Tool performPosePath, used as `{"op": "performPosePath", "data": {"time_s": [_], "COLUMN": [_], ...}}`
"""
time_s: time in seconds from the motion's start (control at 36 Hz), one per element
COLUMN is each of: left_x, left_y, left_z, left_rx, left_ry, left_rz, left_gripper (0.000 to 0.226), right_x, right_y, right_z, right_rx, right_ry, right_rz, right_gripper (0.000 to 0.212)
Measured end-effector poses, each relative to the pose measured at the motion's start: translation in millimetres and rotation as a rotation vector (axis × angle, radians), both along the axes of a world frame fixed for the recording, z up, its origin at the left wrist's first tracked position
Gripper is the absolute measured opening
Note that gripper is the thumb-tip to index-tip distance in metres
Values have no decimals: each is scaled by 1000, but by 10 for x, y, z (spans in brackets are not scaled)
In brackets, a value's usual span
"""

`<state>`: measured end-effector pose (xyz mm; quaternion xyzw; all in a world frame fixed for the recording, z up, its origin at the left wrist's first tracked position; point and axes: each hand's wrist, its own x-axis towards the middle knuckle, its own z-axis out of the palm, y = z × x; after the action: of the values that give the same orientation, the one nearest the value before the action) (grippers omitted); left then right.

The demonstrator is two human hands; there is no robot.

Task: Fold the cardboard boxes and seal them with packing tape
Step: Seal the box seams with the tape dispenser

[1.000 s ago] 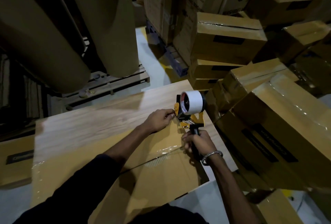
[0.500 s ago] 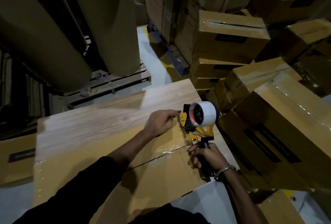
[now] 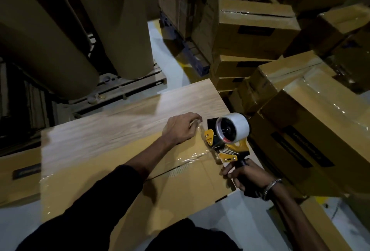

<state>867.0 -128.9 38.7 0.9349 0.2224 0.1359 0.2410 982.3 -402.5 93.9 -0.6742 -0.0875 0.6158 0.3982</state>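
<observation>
A flat brown cardboard box [image 3: 104, 174] lies on the wooden table [image 3: 124, 122] in front of me, with clear tape along its centre seam. My right hand [image 3: 243, 176] grips the black handle of a yellow-and-black tape dispenser [image 3: 226, 140], which carries a white tape roll [image 3: 233, 127] and sits at the box's right end. My left hand [image 3: 181, 128] pinches the loose clear tape end just left of the dispenser, above the box's far right corner.
Several sealed cardboard boxes [image 3: 312, 130] are piled close on the right and behind. Two large brown paper rolls [image 3: 112, 22] stand on a wooden pallet [image 3: 124, 88] at the back left. Another flat box [image 3: 18, 172] lies at the left.
The dispenser and my right hand have shifted a little right and nearer to me along the box's right end. My left hand has stayed at the tape end beside the dispenser.
</observation>
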Motion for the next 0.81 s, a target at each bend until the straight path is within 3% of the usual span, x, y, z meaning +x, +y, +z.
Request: {"op": "performPosePath", "data": {"time_s": [0.22,0.5,0.69,0.81], "left_x": [-60,18,-49,-104], "left_y": [-87,-81,-199,-502], "left_z": [-136,-62,-73,-135], "left_rx": [260,247,318,251], "left_ry": [-1,48,30,2], "left_rz": [-373,-409,-409,-452], "left_gripper": [34,37,36,33], "right_x": [-138,-204,-273,-303], "right_y": [-13,-300,-381,-412], "right_z": [-20,163,115,85], "right_rx": [19,-73,-78,-77], "right_ry": [-1,-104,-92,-102], "right_rz": [-81,14,-51,-78], "right_gripper": [19,17,17,19]}}
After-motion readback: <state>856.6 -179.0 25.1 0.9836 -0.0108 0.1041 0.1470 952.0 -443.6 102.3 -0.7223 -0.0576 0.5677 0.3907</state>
